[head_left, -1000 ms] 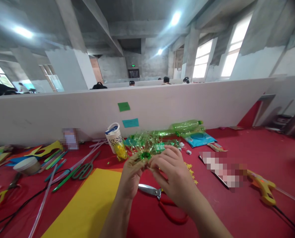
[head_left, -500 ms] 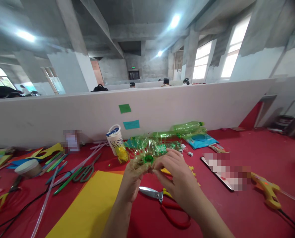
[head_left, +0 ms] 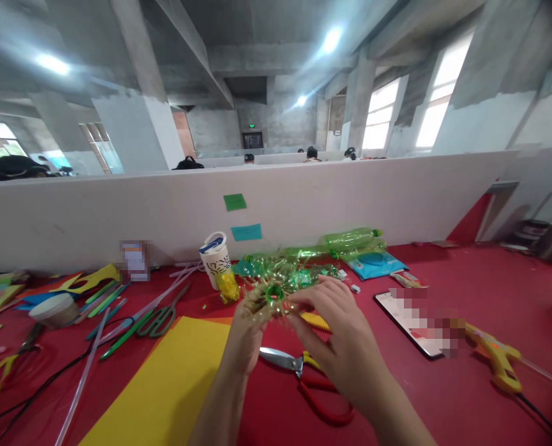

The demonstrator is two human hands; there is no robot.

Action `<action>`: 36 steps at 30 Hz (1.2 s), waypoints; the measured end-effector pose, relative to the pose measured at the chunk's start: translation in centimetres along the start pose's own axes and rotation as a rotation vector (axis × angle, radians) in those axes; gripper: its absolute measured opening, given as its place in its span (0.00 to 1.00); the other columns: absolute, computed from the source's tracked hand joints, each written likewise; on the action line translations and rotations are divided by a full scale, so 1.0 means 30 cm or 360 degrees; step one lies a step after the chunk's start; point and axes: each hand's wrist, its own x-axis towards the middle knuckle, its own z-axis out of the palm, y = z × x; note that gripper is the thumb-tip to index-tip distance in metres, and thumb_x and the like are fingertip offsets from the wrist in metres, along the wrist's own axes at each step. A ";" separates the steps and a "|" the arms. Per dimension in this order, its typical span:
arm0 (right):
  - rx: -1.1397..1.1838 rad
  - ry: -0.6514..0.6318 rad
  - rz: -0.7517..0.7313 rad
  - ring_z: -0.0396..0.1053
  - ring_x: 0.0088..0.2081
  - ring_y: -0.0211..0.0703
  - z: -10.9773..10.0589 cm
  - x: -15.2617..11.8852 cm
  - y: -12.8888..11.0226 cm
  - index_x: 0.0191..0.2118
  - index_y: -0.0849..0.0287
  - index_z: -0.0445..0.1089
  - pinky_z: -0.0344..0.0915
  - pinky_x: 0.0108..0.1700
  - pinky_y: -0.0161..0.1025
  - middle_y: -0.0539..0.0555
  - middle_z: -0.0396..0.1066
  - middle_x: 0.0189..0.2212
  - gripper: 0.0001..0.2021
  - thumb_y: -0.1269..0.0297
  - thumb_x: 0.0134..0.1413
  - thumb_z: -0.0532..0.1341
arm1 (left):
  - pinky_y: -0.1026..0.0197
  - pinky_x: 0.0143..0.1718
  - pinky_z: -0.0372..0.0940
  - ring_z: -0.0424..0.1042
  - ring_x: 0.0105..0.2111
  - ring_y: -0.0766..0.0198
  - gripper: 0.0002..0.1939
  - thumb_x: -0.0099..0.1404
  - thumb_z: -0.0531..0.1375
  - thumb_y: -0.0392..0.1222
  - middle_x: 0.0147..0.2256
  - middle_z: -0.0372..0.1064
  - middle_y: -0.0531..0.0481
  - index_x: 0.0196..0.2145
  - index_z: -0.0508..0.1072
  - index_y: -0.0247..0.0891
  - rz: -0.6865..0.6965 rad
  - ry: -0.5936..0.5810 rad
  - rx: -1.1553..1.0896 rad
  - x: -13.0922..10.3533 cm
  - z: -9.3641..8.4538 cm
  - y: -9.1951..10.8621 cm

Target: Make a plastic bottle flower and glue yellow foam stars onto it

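In the head view, a cut green plastic bottle (head_left: 276, 293) has its neck ring facing me and its wall slit into thin, curled strips spread all around. My left hand (head_left: 248, 322) grips it from the left, fingers closed around the strips. My right hand (head_left: 338, 331) is at the right side of the bottle, thumb and fingers bent and pinching at the strips; the fingertips are partly hidden. Below the hands lie red-handled scissors (head_left: 324, 393), blades pointing left. A yellow sheet of paper (head_left: 164, 378) lies under and left of my left forearm.
Behind the hands are green bottles (head_left: 352, 238), a white cup (head_left: 215, 260) and a blue packet (head_left: 378, 265). On the right lie a phone (head_left: 408, 325) and a yellow glue gun (head_left: 501, 359). Green scissors (head_left: 159, 319), pens and glue sticks are on the left. A white partition (head_left: 164, 210) borders the table.
The bottle piece has tilted and shifted slightly left, so its neck opening shows more. My right hand has moved a little right, with its fingers spread slightly wider.
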 end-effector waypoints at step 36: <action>0.0051 0.0011 0.0198 0.63 0.29 0.40 -0.046 0.000 0.014 0.33 0.55 0.69 0.60 0.39 0.41 0.48 0.67 0.24 0.06 0.69 0.59 0.55 | 0.61 0.39 0.65 0.72 0.36 0.63 0.25 0.53 0.65 0.33 0.39 0.74 0.49 0.50 0.70 0.43 0.0033 0.0027 0.0001 -0.001 -0.021 -0.009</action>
